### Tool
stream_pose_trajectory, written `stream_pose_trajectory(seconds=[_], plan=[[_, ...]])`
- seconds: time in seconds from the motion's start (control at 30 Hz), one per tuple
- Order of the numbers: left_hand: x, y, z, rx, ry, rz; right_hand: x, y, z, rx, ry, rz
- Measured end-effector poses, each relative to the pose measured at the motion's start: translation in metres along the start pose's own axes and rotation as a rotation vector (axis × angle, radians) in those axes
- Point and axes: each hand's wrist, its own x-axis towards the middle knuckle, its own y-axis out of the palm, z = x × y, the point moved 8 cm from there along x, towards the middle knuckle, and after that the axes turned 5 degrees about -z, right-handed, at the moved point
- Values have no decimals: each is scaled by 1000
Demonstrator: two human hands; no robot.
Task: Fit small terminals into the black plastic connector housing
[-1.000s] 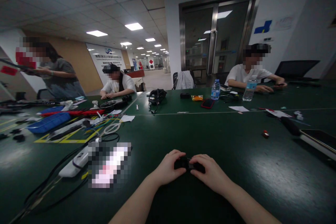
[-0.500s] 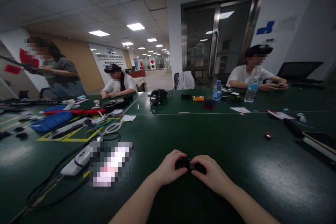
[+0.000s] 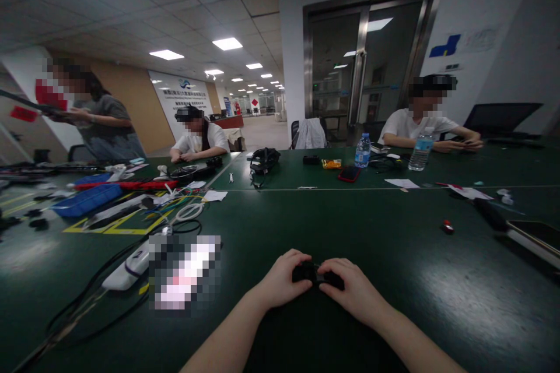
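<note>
A small black object (image 3: 310, 271), too dark to name, is gripped between my two hands just above or on the green table (image 3: 245, 233); I cannot tell which. My left hand (image 3: 286, 278) curls around its left end, thumb at the front and fingers behind. On the other end, my right hand (image 3: 345, 285) pinches with thumb and fingertips, its palm hiding part of the piece. A lit, blurred-out screen (image 3: 188, 274) lies left of my left hand.
At left are a white power strip (image 3: 131, 268), cables and a blue tray (image 3: 87, 201). Farther back stand two water bottles (image 3: 363, 151) beside a red-edged phone (image 3: 349, 173). A small red item (image 3: 447, 227) lies at right. Two people sit across the table; another stands at left.
My hands and the black object stay almost the same. The camera view shifts very slightly.
</note>
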Motion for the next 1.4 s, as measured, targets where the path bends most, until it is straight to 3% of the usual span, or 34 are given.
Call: stream_pose_trajectory(seconds=[0.73, 1.0, 1.4], plan=[[0, 0, -1, 11, 5, -16, -2, -1, 3, 22, 24, 22], [1, 0, -3, 17, 6, -9, -3, -16, 4, 125, 36, -145], [-1, 0, -1, -11, -28, 6, -2, -44, -15, 363, 166, -331]])
